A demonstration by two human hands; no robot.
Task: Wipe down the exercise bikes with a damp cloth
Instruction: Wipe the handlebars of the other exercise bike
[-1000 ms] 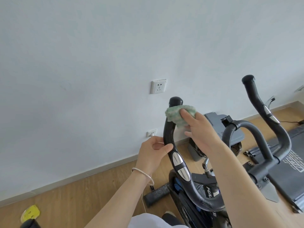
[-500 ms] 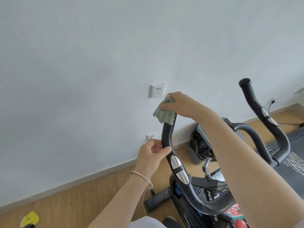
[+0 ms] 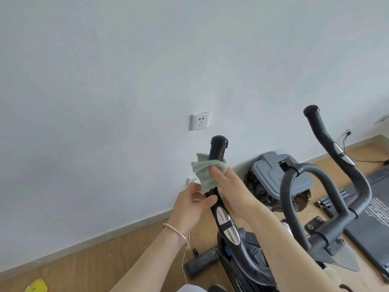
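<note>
Wiping the left handlebar [image 3: 217,151] of the exercise bike [image 3: 242,256] rn. The right hand [image 3: 231,188] has the green cloth [image 3: 202,173] wrapped round the upright tube just under the end cap. Its fingers are closed over the cloth, w/ one finger lying across the front. Bracing is by the left hand [image 3: 192,205], which grips the same tube just below the cloth, thumb across the front. Cloth touches the bar, loose corner sticking out left.

How to do it well:
- Full wrap, then squeeze + twist while sliding, so the far side of the tube gets hit too, not only the near face.
- End cap sits clear above the cloth, so it needs its own pass.
- The left hand covers tube that prob needs wiping too. Shift it once the top section is done.
- Chrome pulse sensor plates [image 3: 226,221] just below the left hand: light pressure, cloth damp not dripping, likely electronics there.
- Right handlebar [image 3: 325,140] and centre loop bar [image 3: 294,175]: no hand on them, can't tell if clean.

Room:
- Pale wall [image 3: 105,102] on the far side.
- Wall socket [image 3: 200,121] just above-left of the bar tip, and a 2nd socket [image 3: 191,181] low beside the left hand. Keep water off both.
- Wood floor [image 3: 94,262].
- Grey lidded bin [image 3: 280,173] w/ black bag against the wall behind the bars.
- Dark treadmill deck [image 3: 376,207], I think, at right.
</note>
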